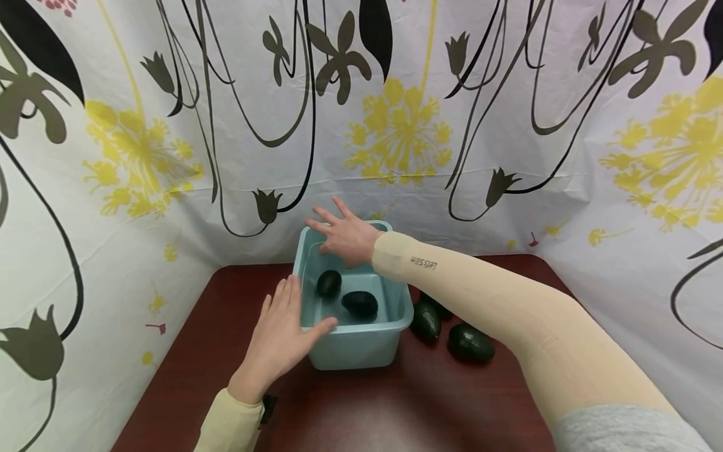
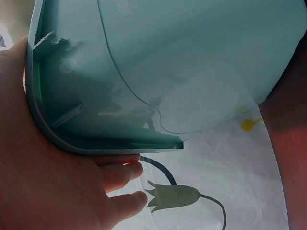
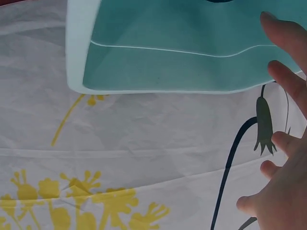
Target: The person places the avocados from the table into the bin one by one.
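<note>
Standing just right of the left hand (image 1: 277, 333) and below the right hand (image 1: 347, 238), the bin (image 1: 353, 350) runs lengthwise near to far; the left, straight-fingered, touches its near left corner; the right, fingers spread, holds nothing; two avocados (image 1: 359, 305) lie inside, other avocados (image 1: 471, 344) on the table (image 1: 361, 408) to its right.

Head view faces forward and down from above; both wrist views, close in, share the bin (image 1: 354, 346).
</note>
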`<action>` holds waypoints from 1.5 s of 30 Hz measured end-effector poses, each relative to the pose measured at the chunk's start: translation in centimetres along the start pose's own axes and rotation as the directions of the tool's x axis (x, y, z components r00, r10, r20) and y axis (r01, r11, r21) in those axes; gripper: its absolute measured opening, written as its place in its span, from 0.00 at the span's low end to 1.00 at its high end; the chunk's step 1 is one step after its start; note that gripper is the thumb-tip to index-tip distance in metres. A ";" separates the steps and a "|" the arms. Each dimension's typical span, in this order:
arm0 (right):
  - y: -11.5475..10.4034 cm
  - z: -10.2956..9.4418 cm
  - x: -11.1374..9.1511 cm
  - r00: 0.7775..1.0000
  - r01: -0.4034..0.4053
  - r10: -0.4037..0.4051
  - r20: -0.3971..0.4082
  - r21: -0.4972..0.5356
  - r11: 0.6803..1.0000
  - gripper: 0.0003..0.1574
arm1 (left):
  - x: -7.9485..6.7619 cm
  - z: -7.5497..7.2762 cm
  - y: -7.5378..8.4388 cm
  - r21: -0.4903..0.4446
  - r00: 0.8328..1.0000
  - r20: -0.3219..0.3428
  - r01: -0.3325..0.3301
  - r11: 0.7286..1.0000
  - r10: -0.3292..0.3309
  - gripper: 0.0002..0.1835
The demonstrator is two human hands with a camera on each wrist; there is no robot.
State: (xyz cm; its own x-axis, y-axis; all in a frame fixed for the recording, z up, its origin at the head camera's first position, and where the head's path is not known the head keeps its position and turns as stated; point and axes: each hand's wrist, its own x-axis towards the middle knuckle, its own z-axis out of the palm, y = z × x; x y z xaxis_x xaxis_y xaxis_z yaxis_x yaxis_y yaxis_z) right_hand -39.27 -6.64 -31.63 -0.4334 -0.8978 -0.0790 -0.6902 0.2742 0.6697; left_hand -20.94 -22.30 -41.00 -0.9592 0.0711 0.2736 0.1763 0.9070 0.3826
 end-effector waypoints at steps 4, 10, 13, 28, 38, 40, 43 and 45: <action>0.5 0.2 -0.6 1.000 -0.004 0.004 0.006 0.011 1.000 0.39 | 0.0 0.0 0.1 0.005 1.000 -0.005 0.004 1.000 -0.004 0.65; 1.5 0.3 -2.1 1.000 -0.005 0.005 -0.007 0.021 1.000 0.38 | -0.1 0.0 0.2 0.010 1.000 -0.005 0.015 1.000 -0.015 0.66; 1.9 0.0 -3.1 1.000 -0.007 0.008 -0.012 0.031 0.999 0.37 | -0.1 0.0 0.2 0.008 1.000 -0.008 0.010 1.000 -0.010 0.66; 3.7 -2.2 -8.2 0.999 0.008 -0.009 -0.041 -0.019 1.000 0.40 | -0.1 0.1 0.4 0.000 1.000 -0.017 -0.006 1.000 0.006 0.65; 4.1 -3.1 -10.5 0.998 0.010 -0.011 -0.056 -0.019 1.000 0.36 | -0.1 0.0 0.3 0.005 1.000 -0.010 -0.001 1.000 0.001 0.65; 4.2 -3.2 -10.9 0.998 0.013 -0.014 -0.068 -0.022 1.000 0.37 | -0.1 0.0 0.3 0.001 1.000 -0.009 -0.001 1.000 0.001 0.65; 4.1 -3.2 -11.6 0.997 0.017 -0.018 -0.074 -0.023 1.000 0.39 | -0.1 0.1 0.3 -0.006 1.000 -0.006 0.002 1.000 -0.002 0.65; 4.0 -3.2 -12.1 0.997 0.022 -0.024 -0.071 -0.021 1.000 0.39 | -0.1 0.1 0.3 -0.008 1.000 -0.003 0.004 1.000 -0.004 0.66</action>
State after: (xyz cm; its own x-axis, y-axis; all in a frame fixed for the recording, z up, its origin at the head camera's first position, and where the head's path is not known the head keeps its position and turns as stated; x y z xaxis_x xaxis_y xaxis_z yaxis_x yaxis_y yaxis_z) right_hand -34.98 4.18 -25.63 -0.3745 -0.9263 -0.0422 -0.6872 0.2467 0.6833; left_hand -20.81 -21.98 -41.04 -0.9592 0.0658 0.2749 0.1740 0.9039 0.3906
